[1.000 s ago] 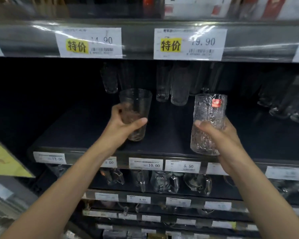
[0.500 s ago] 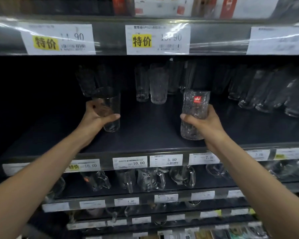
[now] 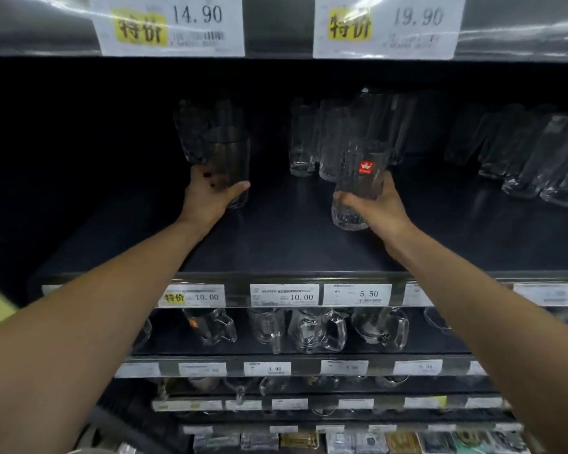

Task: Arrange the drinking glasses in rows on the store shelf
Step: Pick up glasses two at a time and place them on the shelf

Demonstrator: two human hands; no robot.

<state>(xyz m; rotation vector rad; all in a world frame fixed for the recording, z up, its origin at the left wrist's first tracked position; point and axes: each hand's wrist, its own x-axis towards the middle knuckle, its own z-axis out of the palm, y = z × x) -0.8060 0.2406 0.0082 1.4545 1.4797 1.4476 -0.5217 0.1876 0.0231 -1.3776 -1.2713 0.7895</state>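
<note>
My left hand (image 3: 210, 194) grips a smooth clear glass (image 3: 228, 158) deep over the dark shelf (image 3: 276, 244), right in front of another smooth glass (image 3: 191, 136) that stands at the back left. My right hand (image 3: 379, 208) grips a textured glass (image 3: 358, 185) with a red sticker, held just in front of a short row of tall textured glasses (image 3: 332, 142) at the back middle. Whether either held glass touches the shelf I cannot tell.
More tall glasses (image 3: 538, 165) stand in a group at the back right of the same shelf. Price tags (image 3: 284, 294) line its front edge. Handled glass mugs (image 3: 315, 330) fill the shelf below. A shelf edge with large price labels (image 3: 386, 26) hangs overhead.
Both hands have reached further back into the shelf, carrying their glasses towards the glasses standing at the rear. The camera has moved closer and to the left.
</note>
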